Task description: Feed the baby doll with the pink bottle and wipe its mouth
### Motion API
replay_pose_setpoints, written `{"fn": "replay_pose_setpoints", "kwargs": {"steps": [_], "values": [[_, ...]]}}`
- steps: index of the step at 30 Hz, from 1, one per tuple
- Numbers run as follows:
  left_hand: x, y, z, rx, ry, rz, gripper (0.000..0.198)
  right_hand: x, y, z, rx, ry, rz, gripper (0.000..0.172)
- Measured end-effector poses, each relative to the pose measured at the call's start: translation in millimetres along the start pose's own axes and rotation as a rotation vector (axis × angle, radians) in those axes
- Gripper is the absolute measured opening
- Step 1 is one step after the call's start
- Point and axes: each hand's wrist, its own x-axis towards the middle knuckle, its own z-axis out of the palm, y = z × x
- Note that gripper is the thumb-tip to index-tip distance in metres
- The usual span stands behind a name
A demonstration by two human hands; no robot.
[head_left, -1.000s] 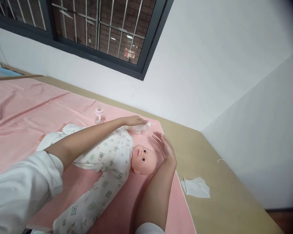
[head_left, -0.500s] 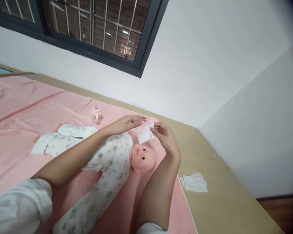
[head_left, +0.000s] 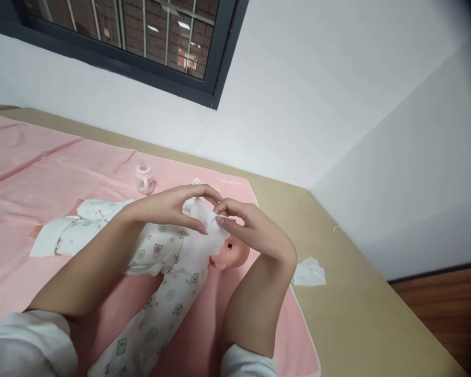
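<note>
Head view, from the left: a pink sheet (head_left: 19, 209) spreads over a tan bed (head_left: 357, 298), with a few long creases in it. Above, a dark-framed window (head_left: 121, 47) with bars is set in the white wall (head_left: 298, 94). A rolled white sleeve (head_left: 27, 340) enters at the lower left corner. The doll (head_left: 157, 246) lies on the sheet, its feet to the left and its head to the right, in white clothes printed with green bears. Past its body a bottle (head_left: 144, 180) with a pink collar and handle stands upright on the sheet. The left hand (head_left: 176, 203) arches over the doll's upper chest, thumb and fingers parted; its thumb tip is against the wipe (head_left: 204, 213), but I cannot tell whether it grips it. The thin white wipe hangs between the two hands, covering the lower part of the doll's face from this angle; whether it touches is unclear. Beside it, the right hand (head_left: 255, 228) pinches the wipe between thumb and fingers, its fingertips close to the left's. Farther right, a crumpled tissue (head_left: 309, 272) lies on the bare tan surface, just beyond the sheet's edge.
</note>
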Motion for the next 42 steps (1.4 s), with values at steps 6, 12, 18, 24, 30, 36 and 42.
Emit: {"fn": "replay_pose_setpoints", "kwargs": {"steps": [6, 12, 18, 24, 30, 36, 42], "values": [[-2.6, -1.5, -1.2, -0.007, -0.077, -0.165, 0.033, -3.3, -5.6, -1.7, 0.072, 0.025, -0.090, 0.015], [-3.2, 6.3, -0.2, -0.130, 0.048, 0.035, 0.021, 3.0, 4.8, -2.5, 0.163, 0.189, -0.105, 0.024], [-5.4, 18.3, 4.1, -0.015, 0.274, 0.238, 0.006, 9.2, 11.5, -0.3, 0.185, 0.237, -0.083, 0.033], [-6.7, 25.2, 6.4, -0.157, 0.179, 0.121, 0.013, 15.4, 40.0, -9.5, 0.258, 0.263, -0.011, 0.036], [4.6, 15.2, 26.9, -0.226, -0.066, -0.220, 0.022, 21.7, 111.5, -16.2, 0.418, 0.285, 0.177, 0.038], [19.1, -2.0, 48.9, 0.036, -0.127, -0.330, 0.020, 22.4, 187.9, 2.9, 0.810, 0.462, 0.198, 0.036], [24.3, -3.4, 57.2, 0.190, -0.139, -0.352, 0.014, 22.5, 220.0, 28.5, 0.965, 0.447, 0.326, 0.033]]}}
